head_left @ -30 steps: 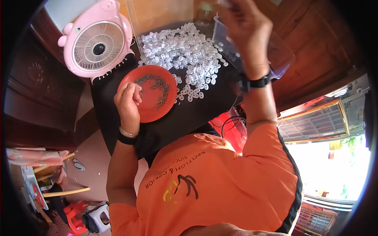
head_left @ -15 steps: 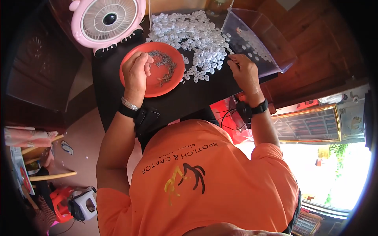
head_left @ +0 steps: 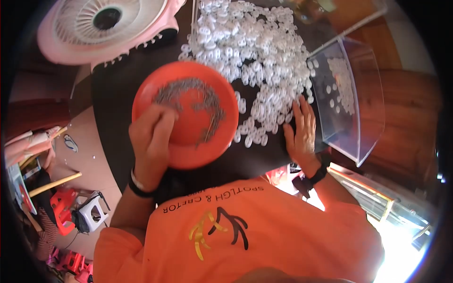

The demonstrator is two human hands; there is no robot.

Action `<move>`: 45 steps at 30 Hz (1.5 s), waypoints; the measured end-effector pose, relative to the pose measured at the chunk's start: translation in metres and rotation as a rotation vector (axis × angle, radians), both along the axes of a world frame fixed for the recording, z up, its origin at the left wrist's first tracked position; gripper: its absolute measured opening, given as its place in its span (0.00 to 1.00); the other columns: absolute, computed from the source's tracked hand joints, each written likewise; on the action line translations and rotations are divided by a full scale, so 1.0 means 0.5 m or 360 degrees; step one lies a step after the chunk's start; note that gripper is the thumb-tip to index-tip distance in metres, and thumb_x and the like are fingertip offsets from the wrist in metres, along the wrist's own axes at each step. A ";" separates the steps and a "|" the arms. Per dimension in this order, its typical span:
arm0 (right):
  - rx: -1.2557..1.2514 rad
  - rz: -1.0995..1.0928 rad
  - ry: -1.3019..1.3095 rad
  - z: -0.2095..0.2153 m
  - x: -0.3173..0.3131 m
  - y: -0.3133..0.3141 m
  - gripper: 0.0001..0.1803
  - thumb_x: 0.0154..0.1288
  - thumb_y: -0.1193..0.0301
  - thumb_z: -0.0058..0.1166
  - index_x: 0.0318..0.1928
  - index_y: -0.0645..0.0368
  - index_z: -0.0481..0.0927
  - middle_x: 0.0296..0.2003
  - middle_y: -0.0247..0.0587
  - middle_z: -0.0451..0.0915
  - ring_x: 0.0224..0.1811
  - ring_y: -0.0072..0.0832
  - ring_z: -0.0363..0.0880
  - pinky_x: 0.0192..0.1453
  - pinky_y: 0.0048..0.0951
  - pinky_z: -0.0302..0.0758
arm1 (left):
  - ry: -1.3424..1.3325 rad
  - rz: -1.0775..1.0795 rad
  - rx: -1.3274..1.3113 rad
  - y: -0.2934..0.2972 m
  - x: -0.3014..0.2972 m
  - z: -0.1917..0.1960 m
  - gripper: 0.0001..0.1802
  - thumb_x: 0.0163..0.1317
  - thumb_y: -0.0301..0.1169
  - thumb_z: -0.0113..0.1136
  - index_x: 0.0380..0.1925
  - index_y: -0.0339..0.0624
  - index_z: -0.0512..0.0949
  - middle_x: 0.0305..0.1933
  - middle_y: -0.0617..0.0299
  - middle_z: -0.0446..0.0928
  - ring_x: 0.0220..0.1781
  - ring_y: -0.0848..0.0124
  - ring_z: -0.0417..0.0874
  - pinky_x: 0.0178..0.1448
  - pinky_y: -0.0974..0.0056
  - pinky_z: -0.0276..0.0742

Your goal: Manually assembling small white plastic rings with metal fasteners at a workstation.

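Note:
My left hand (head_left: 153, 137) is over the near left part of a round red plate (head_left: 188, 158), its fingers curled together. Whatever they may hold is hidden and blurred. A curved band of small grey metal pins (head_left: 214, 106) lies in the plate. To the right of it spreads a big heap of small white oval plastic pieces with holes (head_left: 255, 52). At the heap's near right edge, my right hand (head_left: 303, 134) rests with fingers stretched forward and thumb apart, the fingertips beside or touching the outermost pieces. Nothing shows in its grip.
A pink fan (head_left: 108, 21) stands at the far left of the black table (head_left: 113, 108). On the right, a clear plastic bin (head_left: 347, 127) holds more white pieces. Plastic stools (head_left: 94, 212) and a slipper (head_left: 71, 143) are on the floor to the left.
The view has come closer to the table. My right hand has gone from curled fingers to stretched ones at the heap's edge. My left hand stays curled over the plate.

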State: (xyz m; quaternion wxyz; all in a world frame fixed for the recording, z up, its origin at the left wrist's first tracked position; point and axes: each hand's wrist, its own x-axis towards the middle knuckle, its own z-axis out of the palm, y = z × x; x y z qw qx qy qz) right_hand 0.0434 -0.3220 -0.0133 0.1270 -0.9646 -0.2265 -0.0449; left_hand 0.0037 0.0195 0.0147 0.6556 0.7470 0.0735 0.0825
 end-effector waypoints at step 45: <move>0.0008 -0.0017 -0.0046 0.004 -0.012 0.000 0.24 0.62 0.69 0.48 0.60 0.56 0.68 0.62 0.52 0.62 0.65 0.51 0.56 0.67 0.46 0.55 | 0.0290 -0.0118 0.0095 0.014 0.015 0.003 0.12 0.61 0.30 0.47 0.26 0.34 0.75 0.20 0.67 0.70 0.23 0.80 0.67 0.29 0.73 0.62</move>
